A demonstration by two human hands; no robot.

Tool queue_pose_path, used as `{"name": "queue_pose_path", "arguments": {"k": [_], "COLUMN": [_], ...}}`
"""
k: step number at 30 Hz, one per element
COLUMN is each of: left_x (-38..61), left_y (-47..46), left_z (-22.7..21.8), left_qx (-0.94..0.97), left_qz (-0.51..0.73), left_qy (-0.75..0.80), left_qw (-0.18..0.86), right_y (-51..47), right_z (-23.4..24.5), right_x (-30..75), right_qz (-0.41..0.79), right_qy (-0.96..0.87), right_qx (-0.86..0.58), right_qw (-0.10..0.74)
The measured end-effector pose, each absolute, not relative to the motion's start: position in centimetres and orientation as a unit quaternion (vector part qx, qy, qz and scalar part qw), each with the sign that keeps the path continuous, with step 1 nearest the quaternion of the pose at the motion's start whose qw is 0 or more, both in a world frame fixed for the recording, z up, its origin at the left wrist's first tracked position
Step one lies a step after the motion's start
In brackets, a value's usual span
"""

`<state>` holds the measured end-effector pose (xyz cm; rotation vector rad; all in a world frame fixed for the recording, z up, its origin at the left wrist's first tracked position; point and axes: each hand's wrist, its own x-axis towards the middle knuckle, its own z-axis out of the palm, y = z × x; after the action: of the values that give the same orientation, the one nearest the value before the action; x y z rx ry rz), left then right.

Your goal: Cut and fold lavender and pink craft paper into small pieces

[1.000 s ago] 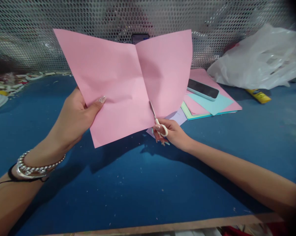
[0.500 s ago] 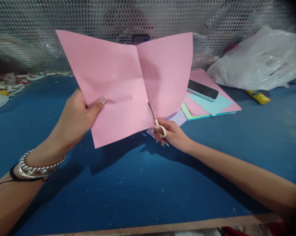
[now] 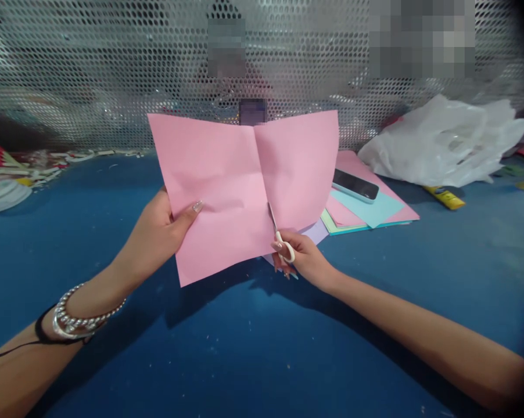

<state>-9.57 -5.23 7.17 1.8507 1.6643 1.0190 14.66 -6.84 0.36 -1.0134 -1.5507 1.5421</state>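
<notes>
A sheet of pink paper (image 3: 214,168) with a crease down its middle is held up above the table. My left hand (image 3: 166,223) grips its lower left edge, thumb in front and the other fingers hidden behind. In my right hand (image 3: 303,255) are scissors with white handles (image 3: 287,248), my fingers closed around the loops. One blade lies against the front of the paper near the crease, pointing up from the bottom edge. The other blade is hidden behind the sheet. Part of a lilac sheet (image 3: 316,232) shows below the pink paper.
Right of the pink paper, a phone (image 3: 355,186) lies on a stack of coloured paper (image 3: 393,212). Beyond it are a white plastic bag (image 3: 445,142) and a yellow tube (image 3: 445,197). A perforated metal panel (image 3: 114,69) closes off the blue table's (image 3: 227,360) back.
The view has tilted up, so everything sits lower in the picture. Both hands keep their hold, and the blade stays at about the same spot on the paper.
</notes>
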Motion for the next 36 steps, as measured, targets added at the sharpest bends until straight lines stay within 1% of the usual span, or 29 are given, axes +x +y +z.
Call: {"name": "queue_pose_path", "arguments": {"k": [3, 8, 15, 22, 27, 36], "left_x": [-9.54, -9.39, -9.13, -8.95, -8.95, -8.86], "left_y": [-5.33, -5.34, -5.54, -5.69, -5.64, -5.71], "left_z": [7.16, 7.25, 7.41, 7.26, 7.11, 6.95], "left_qx": [0.666, 0.659, 0.663, 0.671, 0.669, 0.667], "left_qz": [0.364, 0.358, 0.356, 0.349, 0.355, 0.356], "left_qy": [0.611, 0.609, 0.611, 0.600, 0.594, 0.604], "left_qw": [0.226, 0.259, 0.247, 0.259, 0.271, 0.251], "right_y": [-6.85, -6.93, -6.90, -6.65, -6.76, -6.86], "right_z": [0.17, 0.25, 0.06, -0.37, -0.15, -0.03], "right_x": [14.67, 14.69, 14.69, 14.81, 14.80, 14.85], "right_qz": [0.600, 0.597, 0.597, 0.592, 0.587, 0.576], "right_qy": [-0.595, -0.595, -0.596, -0.594, -0.595, -0.593], "right_qx": [-0.399, -0.404, -0.394, -0.395, -0.408, -0.428], "right_qw": [0.356, 0.355, 0.365, 0.375, 0.367, 0.365]}}
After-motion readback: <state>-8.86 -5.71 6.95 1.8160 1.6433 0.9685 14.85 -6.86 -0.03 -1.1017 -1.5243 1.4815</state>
